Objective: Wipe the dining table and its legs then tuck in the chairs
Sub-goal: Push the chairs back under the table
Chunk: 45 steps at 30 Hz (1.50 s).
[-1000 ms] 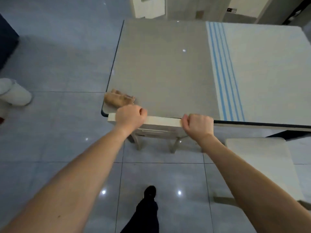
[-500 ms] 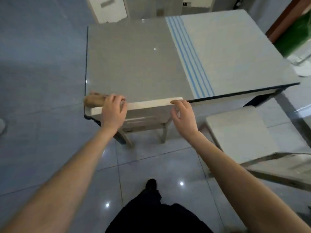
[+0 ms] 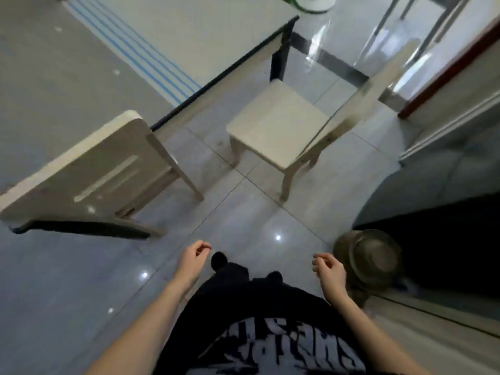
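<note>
Cream chair (image 3: 89, 169) is sitting tucked; left hand (image 3: 193, 257) and right hand (image 3: 328, 269) are hanging released, loosely curled; second chair (image 3: 276, 125) is waiting.

1. the table (image 3: 81, 63) is upper left, one chair (image 3: 81, 169) tucked against its near edge
2. second chair (image 3: 276, 125) stands right of it, apart from the table
3. hat (image 3: 370, 263) on the floor (image 3: 67, 280), far right

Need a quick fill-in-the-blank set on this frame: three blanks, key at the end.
1. The left hand and right hand hold ___.
2. The stripes on the table are ___.
3. The pulled-out chair stands to the ___ of the tucked chair.
Missing words: nothing; blue; right.
</note>
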Each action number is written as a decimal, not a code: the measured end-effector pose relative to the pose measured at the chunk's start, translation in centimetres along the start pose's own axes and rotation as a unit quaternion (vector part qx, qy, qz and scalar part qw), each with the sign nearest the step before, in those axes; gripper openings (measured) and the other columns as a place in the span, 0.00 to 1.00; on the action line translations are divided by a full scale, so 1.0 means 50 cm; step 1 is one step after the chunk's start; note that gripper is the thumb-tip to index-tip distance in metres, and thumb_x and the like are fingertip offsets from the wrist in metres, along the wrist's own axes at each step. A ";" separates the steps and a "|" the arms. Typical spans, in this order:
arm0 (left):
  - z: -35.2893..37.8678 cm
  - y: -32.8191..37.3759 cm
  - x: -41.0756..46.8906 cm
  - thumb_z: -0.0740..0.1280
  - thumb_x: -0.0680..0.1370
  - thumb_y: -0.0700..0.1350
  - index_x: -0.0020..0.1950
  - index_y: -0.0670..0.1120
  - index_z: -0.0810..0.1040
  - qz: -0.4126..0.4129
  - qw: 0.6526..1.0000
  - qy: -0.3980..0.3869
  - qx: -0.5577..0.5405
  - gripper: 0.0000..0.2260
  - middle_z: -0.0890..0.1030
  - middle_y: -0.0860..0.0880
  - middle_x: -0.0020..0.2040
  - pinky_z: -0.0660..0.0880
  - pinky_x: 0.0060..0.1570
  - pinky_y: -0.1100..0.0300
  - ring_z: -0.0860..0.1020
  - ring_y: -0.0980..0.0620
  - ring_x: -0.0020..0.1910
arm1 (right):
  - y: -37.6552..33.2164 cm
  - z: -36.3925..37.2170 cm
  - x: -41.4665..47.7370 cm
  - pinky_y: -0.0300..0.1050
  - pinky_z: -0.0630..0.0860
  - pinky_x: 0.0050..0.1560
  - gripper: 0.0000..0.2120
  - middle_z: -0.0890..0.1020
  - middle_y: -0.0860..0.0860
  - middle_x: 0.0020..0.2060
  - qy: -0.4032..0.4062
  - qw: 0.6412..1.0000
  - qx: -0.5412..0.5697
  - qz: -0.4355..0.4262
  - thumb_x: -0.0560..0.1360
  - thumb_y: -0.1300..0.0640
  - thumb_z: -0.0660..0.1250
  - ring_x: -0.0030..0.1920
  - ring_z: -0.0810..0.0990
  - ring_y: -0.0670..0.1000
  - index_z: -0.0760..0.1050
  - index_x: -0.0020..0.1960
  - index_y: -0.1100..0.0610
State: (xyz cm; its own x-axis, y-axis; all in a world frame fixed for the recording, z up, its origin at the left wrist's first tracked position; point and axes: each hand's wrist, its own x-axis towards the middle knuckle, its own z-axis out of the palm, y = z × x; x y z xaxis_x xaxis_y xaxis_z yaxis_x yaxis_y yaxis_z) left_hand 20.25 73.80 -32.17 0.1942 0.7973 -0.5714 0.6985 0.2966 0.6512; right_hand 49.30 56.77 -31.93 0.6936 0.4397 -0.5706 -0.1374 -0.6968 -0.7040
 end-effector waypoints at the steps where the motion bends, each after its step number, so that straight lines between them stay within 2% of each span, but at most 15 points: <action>1: 0.018 0.004 -0.006 0.63 0.77 0.37 0.40 0.52 0.77 -0.005 1.000 -0.013 0.008 0.11 0.81 0.48 0.38 0.74 0.47 0.53 0.80 0.45 0.44 | 0.038 -0.033 -0.007 0.40 0.75 0.38 0.08 0.79 0.55 0.36 0.017 0.999 0.016 0.026 0.77 0.67 0.61 0.40 0.78 0.55 0.79 0.49 0.67; 5: 0.086 0.042 -0.010 0.63 0.77 0.38 0.41 0.49 0.78 0.007 0.998 -0.051 0.024 0.09 0.80 0.49 0.37 0.73 0.45 0.53 0.78 0.49 0.41 | 0.108 -0.120 -0.022 0.48 0.75 0.46 0.07 0.80 0.56 0.38 0.071 0.994 0.054 0.060 0.78 0.65 0.62 0.43 0.80 0.57 0.78 0.46 0.60; 7: 0.118 0.064 0.000 0.62 0.77 0.38 0.41 0.49 0.78 0.006 0.997 -0.074 0.016 0.09 0.79 0.48 0.37 0.72 0.43 0.53 0.76 0.48 0.39 | 0.123 -0.145 -0.017 0.48 0.76 0.46 0.06 0.81 0.58 0.40 0.092 0.990 0.076 0.074 0.78 0.64 0.63 0.43 0.80 0.57 0.78 0.45 0.59; 10: 0.153 0.100 0.026 0.61 0.77 0.36 0.40 0.47 0.77 0.003 0.997 -0.071 -0.001 0.10 0.78 0.46 0.37 0.69 0.38 0.57 0.74 0.49 0.36 | 0.126 -0.176 0.011 0.46 0.77 0.44 0.06 0.82 0.55 0.39 0.108 0.988 0.082 0.068 0.77 0.64 0.63 0.44 0.81 0.57 0.79 0.46 0.58; 16: 0.187 0.161 0.117 0.61 0.77 0.37 0.38 0.46 0.77 -0.020 0.998 -0.060 0.007 0.10 0.78 0.45 0.36 0.68 0.37 0.56 0.73 0.47 0.35 | 0.081 -0.227 0.132 0.50 0.78 0.49 0.07 0.83 0.51 0.39 0.125 0.988 0.071 0.065 0.76 0.62 0.64 0.43 0.82 0.51 0.81 0.47 0.56; 20: 0.217 0.220 0.204 0.62 0.75 0.42 0.38 0.47 0.79 -0.032 0.997 -0.062 0.022 0.08 0.80 0.46 0.36 0.69 0.38 0.54 0.75 0.46 0.35 | 0.037 -0.261 0.231 0.52 0.79 0.50 0.08 0.84 0.53 0.39 0.121 0.988 0.070 0.071 0.76 0.62 0.64 0.44 0.83 0.54 0.81 0.45 0.54; 24: 0.253 0.343 0.296 0.62 0.77 0.39 0.39 0.46 0.78 -0.039 0.997 -0.070 0.005 0.09 0.79 0.45 0.37 0.70 0.38 0.55 0.75 0.46 0.36 | -0.004 -0.305 0.341 0.57 0.80 0.51 0.09 0.84 0.52 0.39 0.131 0.986 0.051 0.088 0.75 0.62 0.65 0.44 0.83 0.55 0.81 0.42 0.52; 28: 0.275 0.461 0.365 0.61 0.78 0.39 0.41 0.43 0.78 -0.022 0.996 -0.087 -0.001 0.09 0.79 0.44 0.39 0.70 0.40 0.56 0.75 0.48 0.38 | -0.088 -0.345 0.413 0.46 0.75 0.49 0.07 0.83 0.52 0.42 0.144 0.986 0.031 0.078 0.76 0.64 0.64 0.47 0.81 0.54 0.81 0.46 0.57; 31: 0.287 0.533 0.414 0.61 0.78 0.40 0.43 0.43 0.79 -0.013 0.996 -0.082 -0.013 0.08 0.80 0.44 0.40 0.71 0.42 0.55 0.76 0.48 0.39 | -0.147 -0.365 0.478 0.52 0.78 0.52 0.09 0.84 0.54 0.41 0.142 0.986 0.046 0.073 0.77 0.64 0.63 0.46 0.82 0.54 0.80 0.45 0.53; 34: 0.307 0.575 0.444 0.60 0.79 0.40 0.44 0.44 0.78 -0.022 0.996 -0.074 -0.036 0.08 0.80 0.44 0.41 0.71 0.40 0.57 0.76 0.48 0.40 | -0.210 -0.378 0.555 0.52 0.78 0.50 0.09 0.84 0.58 0.42 0.136 0.987 0.055 0.068 0.77 0.65 0.62 0.43 0.82 0.54 0.79 0.45 0.56; 39: 0.342 0.609 0.450 0.60 0.79 0.39 0.41 0.44 0.77 -0.073 0.993 -0.021 -0.095 0.10 0.78 0.44 0.39 0.70 0.38 0.59 0.75 0.47 0.39 | -0.347 -0.398 0.692 0.52 0.79 0.50 0.09 0.82 0.56 0.40 0.094 0.993 0.070 0.012 0.79 0.65 0.60 0.46 0.82 0.59 0.79 0.48 0.60; 42: 0.365 0.631 0.437 0.59 0.80 0.38 0.41 0.45 0.77 -0.097 0.985 0.027 -0.139 0.10 0.78 0.45 0.38 0.69 0.36 0.61 0.74 0.47 0.38 | -0.452 -0.436 0.777 0.52 0.79 0.51 0.09 0.82 0.59 0.43 0.107 0.988 0.106 -0.023 0.79 0.65 0.58 0.48 0.82 0.62 0.78 0.50 0.60; 43: 0.372 0.643 0.433 0.59 0.80 0.38 0.42 0.45 0.77 -0.102 0.981 0.045 -0.155 0.10 0.78 0.45 0.38 0.70 0.36 0.62 0.74 0.48 0.38 | -0.494 -0.452 0.805 0.52 0.79 0.52 0.10 0.82 0.60 0.44 0.114 0.985 0.122 -0.041 0.80 0.64 0.58 0.49 0.82 0.62 0.77 0.52 0.60; 45: 0.389 0.672 0.430 0.59 0.80 0.38 0.46 0.44 0.78 -0.111 0.974 0.078 -0.184 0.09 0.78 0.46 0.39 0.71 0.35 0.65 0.75 0.48 0.38 | -0.587 -0.484 0.853 0.49 0.79 0.54 0.10 0.81 0.55 0.46 0.108 0.980 0.135 -0.099 0.81 0.61 0.57 0.49 0.81 0.57 0.76 0.56 0.59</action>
State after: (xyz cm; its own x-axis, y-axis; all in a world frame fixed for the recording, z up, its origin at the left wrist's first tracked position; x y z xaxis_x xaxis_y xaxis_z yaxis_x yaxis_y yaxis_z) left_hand 61.30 90.66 -32.28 -0.0604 0.7539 -0.6542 0.4119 0.6158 0.6716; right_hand 100.03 82.27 -25.40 0.8552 0.4003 -0.3294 -0.1468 -0.4224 -0.8944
